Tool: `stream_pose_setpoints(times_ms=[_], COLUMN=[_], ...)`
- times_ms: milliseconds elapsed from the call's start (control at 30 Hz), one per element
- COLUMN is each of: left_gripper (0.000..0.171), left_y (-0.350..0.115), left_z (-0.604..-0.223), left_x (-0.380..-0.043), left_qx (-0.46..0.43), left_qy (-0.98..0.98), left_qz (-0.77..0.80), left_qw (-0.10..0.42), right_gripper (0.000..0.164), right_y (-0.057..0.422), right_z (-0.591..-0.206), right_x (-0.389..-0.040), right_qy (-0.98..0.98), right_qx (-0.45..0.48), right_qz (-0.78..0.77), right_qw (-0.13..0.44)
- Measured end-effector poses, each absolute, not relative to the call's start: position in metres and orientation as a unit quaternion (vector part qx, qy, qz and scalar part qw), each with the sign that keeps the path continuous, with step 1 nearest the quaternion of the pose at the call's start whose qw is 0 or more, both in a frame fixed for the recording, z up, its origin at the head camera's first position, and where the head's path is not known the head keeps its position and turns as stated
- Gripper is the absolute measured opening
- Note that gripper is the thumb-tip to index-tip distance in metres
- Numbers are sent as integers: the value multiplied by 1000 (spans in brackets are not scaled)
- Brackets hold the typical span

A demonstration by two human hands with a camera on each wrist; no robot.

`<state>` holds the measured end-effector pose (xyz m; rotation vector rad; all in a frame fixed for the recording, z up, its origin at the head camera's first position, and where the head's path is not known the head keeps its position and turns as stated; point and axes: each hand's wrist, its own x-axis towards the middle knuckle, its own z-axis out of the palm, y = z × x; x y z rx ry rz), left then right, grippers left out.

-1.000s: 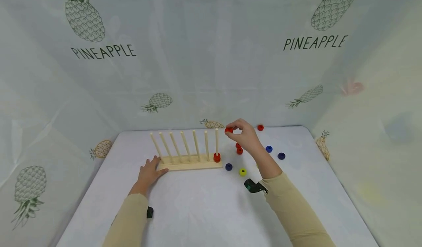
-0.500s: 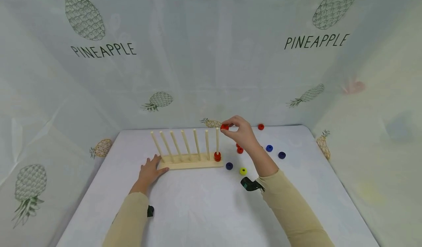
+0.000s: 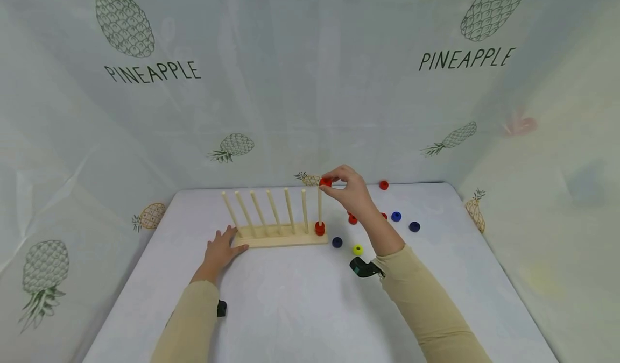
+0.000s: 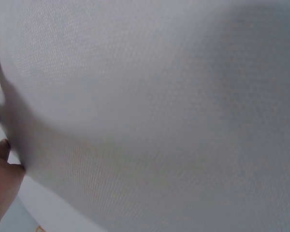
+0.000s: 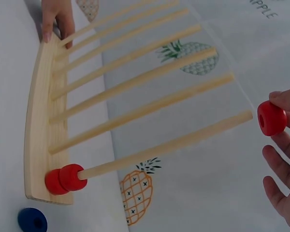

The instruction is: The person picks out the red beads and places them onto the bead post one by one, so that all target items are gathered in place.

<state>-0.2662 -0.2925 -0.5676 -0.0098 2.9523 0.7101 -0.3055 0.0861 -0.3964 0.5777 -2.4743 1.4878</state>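
**Right hand (image 3: 352, 191) pinching a red bead (image 3: 325, 182), left hand (image 3: 220, 250) spread at the peg rack (image 3: 283, 241)**

From the head view, your right thumb and forefinger are closed on the red bead at the top of the right-end peg (image 3: 319, 204). Your left hand is open, fingers apart, touching the rack's left end, thumb at the front edge. The rack's long axis runs left to right across the bench (image 3: 281, 298), roughly parallel to the far edge, and its seven pegs point up. Two threaded red beads (image 3: 319, 228) sit at the foot of the right-end peg. A dark blue bead (image 3: 337, 242) lies just beside that end, with a yellow bead (image 3: 358, 249) near it.

In the left wrist view, you see only part of your left hand, at the left edge, below a sliver of pale wood; its hold cannot be told from here.

In the right wrist view, the red bead is just off the peg's tip, a small gap between them. Its hole faces the tip, its axis roughly in line with the peg. Your other right fingers fan out beneath, clear of the bead.
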Motion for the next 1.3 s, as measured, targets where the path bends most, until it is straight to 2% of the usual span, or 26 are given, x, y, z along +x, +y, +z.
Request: stream_pose_setpoints(times_ms=[533, 1300], left_gripper=[81, 82], left_y=[-293, -294], left_z=[-571, -567], left_x=[-266, -266], left_qx=[3, 2], left_qy=[971, 972], left_qz=[234, 230], left_qw=[51, 56], right_gripper=[29, 26], right_y=[79, 72], right_z=[-397, -384], right_x=[-309, -310], right_qy=[-847, -878], right_qx=[196, 163], right_qz=[489, 449], right_qw=[75, 10])
